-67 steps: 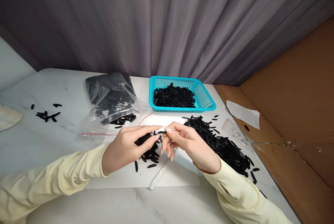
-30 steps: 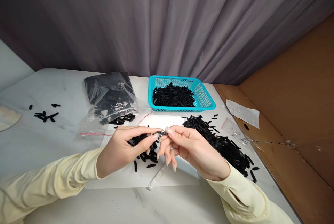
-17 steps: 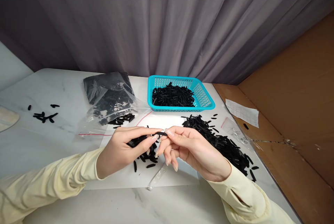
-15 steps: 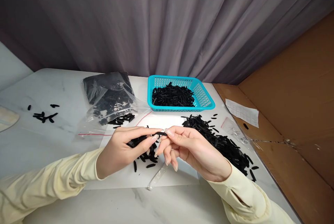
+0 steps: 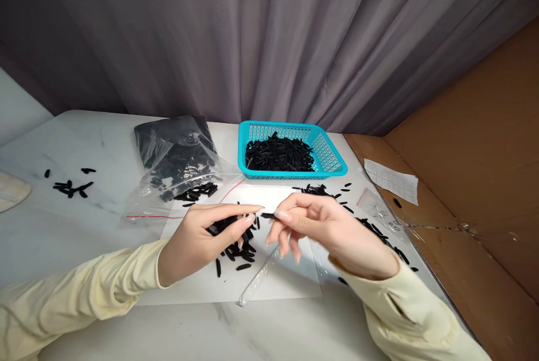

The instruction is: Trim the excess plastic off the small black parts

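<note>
A small black strip (image 5: 268, 215) is pinched between the thumb and forefinger of my right hand (image 5: 314, 223), just right of centre. My left hand (image 5: 210, 232) hovers over a pile of black strips (image 5: 242, 250), its thumb and forefinger apart with nothing visible between them. The strip's free end points toward my left fingertips, with a narrow gap between. Behind my hands, a turquoise basket (image 5: 295, 175) holds a heap of similar black strips (image 5: 278, 153). My right hand and sleeve partly cover another pile (image 5: 374, 230) on the right.
A clear zip bag with black contents (image 5: 177, 150) lies at the back left. Loose strips (image 5: 73, 188) are on the far left. A clear plastic piece (image 5: 255, 285) rests on the white sheet (image 5: 295, 288). At right are a paper slip (image 5: 391, 181) and a cardboard wall (image 5: 475, 153).
My right hand has moved right with the black strip, away from my left fingertips. The strip, touched by both hands before, is now in my right hand only. My left hand has barely moved.
</note>
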Motion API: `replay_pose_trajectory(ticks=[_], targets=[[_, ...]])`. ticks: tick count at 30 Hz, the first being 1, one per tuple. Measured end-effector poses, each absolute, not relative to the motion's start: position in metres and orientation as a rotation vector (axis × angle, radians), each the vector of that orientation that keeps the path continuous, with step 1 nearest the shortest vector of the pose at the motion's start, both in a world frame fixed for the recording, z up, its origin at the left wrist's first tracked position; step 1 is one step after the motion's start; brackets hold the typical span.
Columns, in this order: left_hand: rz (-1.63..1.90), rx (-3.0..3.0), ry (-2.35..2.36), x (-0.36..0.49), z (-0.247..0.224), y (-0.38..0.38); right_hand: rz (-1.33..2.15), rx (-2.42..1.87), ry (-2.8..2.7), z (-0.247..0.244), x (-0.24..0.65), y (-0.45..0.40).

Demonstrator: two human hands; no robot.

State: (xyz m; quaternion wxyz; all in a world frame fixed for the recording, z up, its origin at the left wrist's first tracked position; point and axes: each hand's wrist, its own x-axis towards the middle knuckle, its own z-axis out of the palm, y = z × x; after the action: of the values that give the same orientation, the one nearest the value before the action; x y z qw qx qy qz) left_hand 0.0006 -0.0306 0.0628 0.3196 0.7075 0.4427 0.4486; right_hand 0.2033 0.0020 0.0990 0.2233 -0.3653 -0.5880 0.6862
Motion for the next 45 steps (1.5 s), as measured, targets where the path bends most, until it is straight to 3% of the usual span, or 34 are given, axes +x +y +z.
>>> replay_pose_trajectory(ticks=[5,8,14,22,29,45], targets=[[0.972,1.41,1.199,0.003,0.066,-0.027,0.847,-1.425,-2.471,0.105,0.245,0.018],[0.959,1.335,1.155,0.005,0.065,-0.026,0.577,-1.508,-2.533,0.103,0.243,0.014],[0.927,1.304,1.157,0.007,0.06,-0.029,0.989,-1.159,-2.39,0.084,0.189,-0.015],[0.969,1.387,1.11,0.009,0.058,-0.03,1.121,-0.99,-2.284,0.068,0.18,-0.018],[1.021,1.406,1.12,0.008,0.06,-0.03,1.879,-0.964,-1.652,0.076,0.184,-0.006],[1.073,1.513,1.138,0.007,0.059,-0.033,2.133,-0.808,-1.365,0.082,0.186,-0.004]])
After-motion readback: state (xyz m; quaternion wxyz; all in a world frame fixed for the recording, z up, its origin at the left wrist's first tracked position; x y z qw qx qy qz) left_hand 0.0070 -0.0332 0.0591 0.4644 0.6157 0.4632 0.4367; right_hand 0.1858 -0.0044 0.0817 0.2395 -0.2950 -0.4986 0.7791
